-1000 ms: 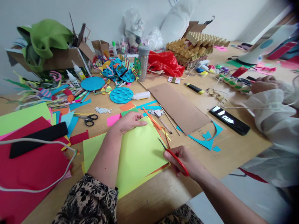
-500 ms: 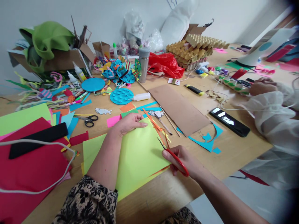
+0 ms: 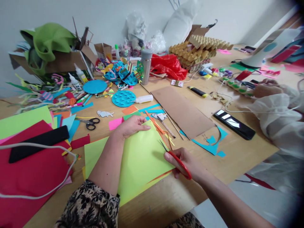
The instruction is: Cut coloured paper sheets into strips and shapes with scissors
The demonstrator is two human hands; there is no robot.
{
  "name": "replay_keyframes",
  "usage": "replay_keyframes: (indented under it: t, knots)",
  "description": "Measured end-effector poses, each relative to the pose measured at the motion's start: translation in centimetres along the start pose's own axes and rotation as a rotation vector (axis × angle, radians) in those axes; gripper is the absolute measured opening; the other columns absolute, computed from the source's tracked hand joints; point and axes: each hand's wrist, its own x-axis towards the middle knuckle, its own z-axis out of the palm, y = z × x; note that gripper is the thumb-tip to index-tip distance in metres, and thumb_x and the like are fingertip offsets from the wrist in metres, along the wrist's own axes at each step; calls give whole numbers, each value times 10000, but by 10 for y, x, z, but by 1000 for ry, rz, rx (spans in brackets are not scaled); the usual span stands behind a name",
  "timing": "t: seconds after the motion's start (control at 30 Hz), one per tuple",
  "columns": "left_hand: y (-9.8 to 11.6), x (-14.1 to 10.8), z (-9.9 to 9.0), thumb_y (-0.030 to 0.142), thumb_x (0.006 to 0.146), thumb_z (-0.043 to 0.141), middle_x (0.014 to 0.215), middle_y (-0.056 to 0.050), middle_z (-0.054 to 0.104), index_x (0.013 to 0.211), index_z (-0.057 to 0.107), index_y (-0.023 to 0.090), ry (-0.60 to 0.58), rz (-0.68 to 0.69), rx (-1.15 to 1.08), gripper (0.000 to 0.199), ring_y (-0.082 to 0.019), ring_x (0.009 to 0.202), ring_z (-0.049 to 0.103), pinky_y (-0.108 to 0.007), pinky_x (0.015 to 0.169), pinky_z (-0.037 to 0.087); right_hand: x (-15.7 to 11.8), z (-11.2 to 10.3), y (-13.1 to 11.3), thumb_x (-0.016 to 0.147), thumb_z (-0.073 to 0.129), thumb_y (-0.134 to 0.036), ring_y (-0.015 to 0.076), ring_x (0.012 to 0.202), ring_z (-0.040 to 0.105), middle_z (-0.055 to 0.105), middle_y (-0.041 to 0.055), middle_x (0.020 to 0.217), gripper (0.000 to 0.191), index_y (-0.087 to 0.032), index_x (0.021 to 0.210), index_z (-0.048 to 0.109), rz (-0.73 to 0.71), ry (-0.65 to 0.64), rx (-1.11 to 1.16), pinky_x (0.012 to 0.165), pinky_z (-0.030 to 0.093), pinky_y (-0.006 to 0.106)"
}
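My left hand (image 3: pixel 133 126) pinches the far edge of a yellow-green paper sheet (image 3: pixel 140 158) between thumb and fingers. Under that sheet, slivers of orange and yellow paper show along its near edge. In my right hand (image 3: pixel 185 163) are scissors (image 3: pixel 178 159) with red handles. Their slim blades point away and to the left, over the right edge of the sheet, parted slightly at the tips. Just beyond this edge, thin orange paper strips (image 3: pixel 158 124) lie near a pen (image 3: pixel 167 127).
A cardboard piece (image 3: pixel 182 110) and a phone (image 3: pixel 234 124) lie to the right. Black-handled scissors (image 3: pixel 92 123) and red paper (image 3: pixel 35 183) are on the left. A steel bottle (image 3: pixel 146 66) stands behind. At the far right is another person's hand (image 3: pixel 267 88).
The scissors in my right hand have shifted very slightly left over the sheet. My left hand keeps its hold on the paper.
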Motion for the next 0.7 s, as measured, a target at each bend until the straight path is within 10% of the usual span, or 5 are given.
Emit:
replay_keyframes:
  t: [0.7]
  knots:
    - [0,1,0,324,571,791,712,-21,655,752,566,130,15,2,-47,348,-140,620,622,-260,603,456,7,6,9,733,612,-559,85,299,456,390,-65,334,508,-194,504,343,-25,39,56,307,229,164]
